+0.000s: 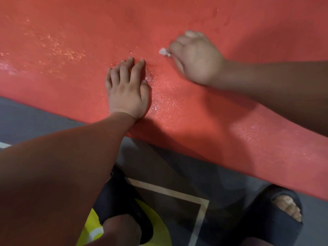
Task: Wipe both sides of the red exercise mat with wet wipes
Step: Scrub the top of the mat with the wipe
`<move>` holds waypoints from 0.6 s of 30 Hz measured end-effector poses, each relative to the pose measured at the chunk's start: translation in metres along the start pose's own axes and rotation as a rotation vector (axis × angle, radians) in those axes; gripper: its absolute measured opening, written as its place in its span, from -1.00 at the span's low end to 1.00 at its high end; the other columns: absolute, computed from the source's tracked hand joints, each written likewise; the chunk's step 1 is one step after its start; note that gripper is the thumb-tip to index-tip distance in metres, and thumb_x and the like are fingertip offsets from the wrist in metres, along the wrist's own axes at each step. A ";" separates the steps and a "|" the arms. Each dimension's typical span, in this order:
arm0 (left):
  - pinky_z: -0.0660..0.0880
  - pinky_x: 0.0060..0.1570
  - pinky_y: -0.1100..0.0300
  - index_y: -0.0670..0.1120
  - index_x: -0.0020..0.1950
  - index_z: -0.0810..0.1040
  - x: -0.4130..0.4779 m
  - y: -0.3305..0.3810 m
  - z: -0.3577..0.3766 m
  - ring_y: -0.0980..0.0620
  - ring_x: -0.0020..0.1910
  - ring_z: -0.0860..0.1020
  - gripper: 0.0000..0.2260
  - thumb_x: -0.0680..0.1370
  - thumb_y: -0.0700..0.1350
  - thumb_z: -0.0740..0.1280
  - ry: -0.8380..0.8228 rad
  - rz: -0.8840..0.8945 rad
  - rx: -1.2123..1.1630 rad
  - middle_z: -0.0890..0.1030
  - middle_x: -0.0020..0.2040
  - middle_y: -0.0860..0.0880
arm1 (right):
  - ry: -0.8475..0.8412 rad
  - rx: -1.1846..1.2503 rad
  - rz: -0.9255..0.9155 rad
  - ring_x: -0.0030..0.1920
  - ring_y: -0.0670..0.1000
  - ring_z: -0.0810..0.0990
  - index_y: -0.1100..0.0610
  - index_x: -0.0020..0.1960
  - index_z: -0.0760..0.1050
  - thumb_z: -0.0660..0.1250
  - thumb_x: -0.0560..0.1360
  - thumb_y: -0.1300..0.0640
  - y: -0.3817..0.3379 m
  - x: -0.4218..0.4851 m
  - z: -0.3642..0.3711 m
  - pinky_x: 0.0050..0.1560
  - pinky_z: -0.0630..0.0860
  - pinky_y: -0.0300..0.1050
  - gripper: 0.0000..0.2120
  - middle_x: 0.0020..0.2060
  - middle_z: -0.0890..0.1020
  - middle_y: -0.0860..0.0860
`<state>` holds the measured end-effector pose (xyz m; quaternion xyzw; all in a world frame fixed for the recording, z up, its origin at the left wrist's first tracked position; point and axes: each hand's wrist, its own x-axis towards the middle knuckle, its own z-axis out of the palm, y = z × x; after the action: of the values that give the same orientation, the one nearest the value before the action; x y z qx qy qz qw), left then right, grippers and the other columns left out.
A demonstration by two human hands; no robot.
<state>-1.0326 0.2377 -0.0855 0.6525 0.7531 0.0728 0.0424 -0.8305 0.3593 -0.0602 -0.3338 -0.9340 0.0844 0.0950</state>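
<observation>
The red exercise mat [177,18] fills the upper part of the head view, its near edge running from left down to the right. Wet streaks glisten on it around both hands and at the far left. My left hand [126,90] lies flat on the mat near that edge, fingers straight and spread. My right hand [194,56], slightly blurred, is curled round a white wet wipe [164,52]; only a small corner of the wipe shows at the fingertips, pressed against the mat.
Below the mat lies a grey floor [35,119] with white lines and a yellow patch [156,226]. My two feet in dark open-toe slippers [276,215] stand close to the mat's near edge.
</observation>
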 end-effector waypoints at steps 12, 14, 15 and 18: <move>0.16 0.48 -0.24 0.04 0.54 0.39 0.000 0.002 -0.004 -0.22 0.46 0.30 -0.52 0.60 0.01 0.20 -0.045 -0.007 -0.046 0.39 0.52 -0.08 | -0.105 0.208 -0.411 -0.16 0.12 0.52 0.14 0.12 0.58 0.26 0.63 0.12 -0.101 -0.101 0.017 -0.08 0.50 0.05 -0.84 -0.22 0.55 0.04; 0.19 0.46 -0.24 0.06 0.53 0.39 0.001 0.000 -0.004 -0.23 0.43 0.33 -0.52 0.60 0.02 0.19 -0.047 -0.010 -0.034 0.40 0.50 -0.07 | -0.116 0.209 -0.486 -0.15 0.11 0.51 0.10 0.13 0.51 0.26 0.65 0.09 -0.100 -0.109 0.016 -0.07 0.47 0.02 -0.88 -0.22 0.53 0.03; 0.20 0.44 -0.22 0.06 0.52 0.40 0.001 -0.001 -0.004 -0.24 0.42 0.34 -0.53 0.59 0.02 0.19 -0.046 -0.010 -0.028 0.41 0.49 -0.06 | -0.102 0.194 -0.505 -0.16 0.11 0.51 0.09 0.10 0.47 0.26 0.66 0.07 -0.095 -0.106 0.017 -0.08 0.45 0.02 -0.91 -0.23 0.53 0.03; 0.24 0.38 -0.15 0.06 0.43 0.47 0.008 0.004 -0.004 -0.23 0.35 0.38 -0.58 0.57 0.04 0.18 -0.032 -0.044 -0.021 0.45 0.41 -0.06 | -0.015 0.131 -0.324 -0.18 0.16 0.52 0.10 0.00 0.50 0.16 0.69 0.07 -0.063 -0.080 0.015 -0.13 0.42 0.06 -0.81 -0.23 0.54 0.09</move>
<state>-1.0302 0.2455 -0.0809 0.6364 0.7657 0.0693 0.0629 -0.8117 0.2582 -0.0709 -0.1712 -0.9688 0.1311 0.1220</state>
